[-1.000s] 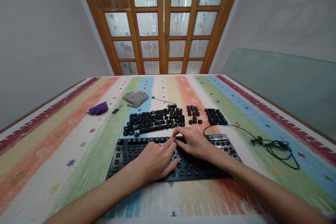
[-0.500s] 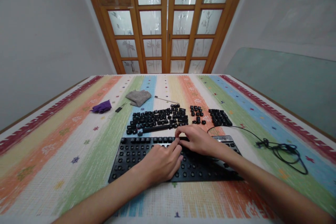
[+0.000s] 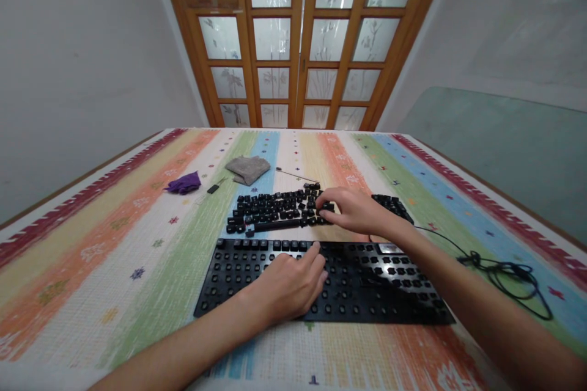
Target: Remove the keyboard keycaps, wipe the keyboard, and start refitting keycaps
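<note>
A black keyboard [image 3: 348,311] lies on the table, most of its switch stems bare. Keycaps [image 3: 284,245] sit along part of its top row. My left hand [image 3: 291,281] rests over the keyboard's middle, index finger stretched to the end of that capped row, other fingers loosely bent. Beyond the keyboard, my right hand [image 3: 355,209] reaches to the right end of the main group of loose black keycaps [image 3: 270,206]. Its thumb and index finger are apart around the keycaps there; I see nothing held between them. My right hand and forearm hide some loose keycaps.
More loose keycaps [image 3: 393,206] lie right of my right hand. A coiled black cable [image 3: 509,278] is at the right. Farther back are a grey cloth [image 3: 247,168], a purple cloth [image 3: 183,182], a small black tool [image 3: 213,189] and a thin rod [image 3: 298,175]. A striped cloth [image 3: 151,317] covers the table.
My right hand has left the keyboard's top row and moved forward to the loose keycaps. My left hand stays on the keyboard. The view has shifted slightly.
</note>
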The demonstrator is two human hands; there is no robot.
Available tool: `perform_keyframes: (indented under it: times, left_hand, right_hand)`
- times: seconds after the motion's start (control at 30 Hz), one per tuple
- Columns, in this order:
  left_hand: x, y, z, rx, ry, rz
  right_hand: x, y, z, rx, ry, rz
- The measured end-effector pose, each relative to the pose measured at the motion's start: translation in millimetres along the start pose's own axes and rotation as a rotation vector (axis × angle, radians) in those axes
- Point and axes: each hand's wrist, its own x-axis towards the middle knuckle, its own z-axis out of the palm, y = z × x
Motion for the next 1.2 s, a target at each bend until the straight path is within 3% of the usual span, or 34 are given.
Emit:
perform_keyframes:
  times: [0.23, 0.47, 0.8, 1.0, 1.2]
  left_hand:
    - [1.5, 0.5, 1.0, -0.027, -0.002, -0.018]
    - [4.1, 1.2, 1.1, -0.033, -0.009, -0.07]
    - [2.7, 3.5, 6.0, -0.014, -0.007, -0.064]
    - [1.9, 3.6, 5.4, -0.027, -0.008, -0.074]
    - [1.8, 2.8, 5.4, -0.023, 0.002, -0.064]
  right_hand:
    - [61.7, 31.8, 23.8, -0.113, 0.044, 0.192]
    - [94.5, 49.0, 37.3, -0.174, 0.003, 0.293]
    - [109.0, 55.7, 49.5, -0.171, -0.04, 0.347]
    - [114.5, 52.7, 53.5, -0.111, 0.016, 0.356]
    - [108.1, 39.3, 41.2, 0.042, 0.099, 0.303]
